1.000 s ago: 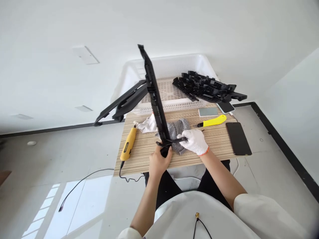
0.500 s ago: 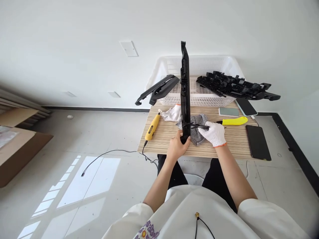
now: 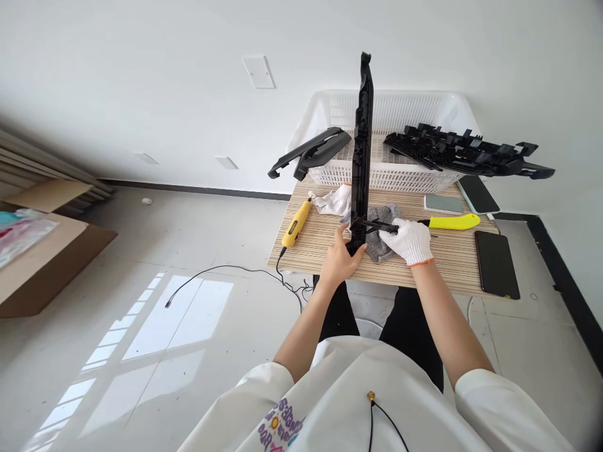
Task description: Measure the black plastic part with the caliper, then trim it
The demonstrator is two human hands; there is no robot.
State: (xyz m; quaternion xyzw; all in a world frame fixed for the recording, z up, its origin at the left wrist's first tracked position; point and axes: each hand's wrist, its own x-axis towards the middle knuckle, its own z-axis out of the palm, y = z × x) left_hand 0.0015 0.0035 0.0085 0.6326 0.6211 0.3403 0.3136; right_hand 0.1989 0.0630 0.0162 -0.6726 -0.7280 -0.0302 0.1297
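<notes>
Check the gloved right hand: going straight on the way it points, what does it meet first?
The upright black part, near its lower end. The right hand points left; the thin black tool it holds seems to reach that part, just above the left hand. Depth unclear.

The trim (image 3: 361, 144) is matt black plastic, the tool (image 3: 374, 225) dark and matt, the basket (image 3: 400, 108) white plastic. The glove (image 3: 411, 240) is white knit cloth, the rag (image 3: 382, 251) rough grey cloth. The table (image 3: 445, 263) shows wood grain, the phone (image 3: 496, 263) glossy black
</notes>
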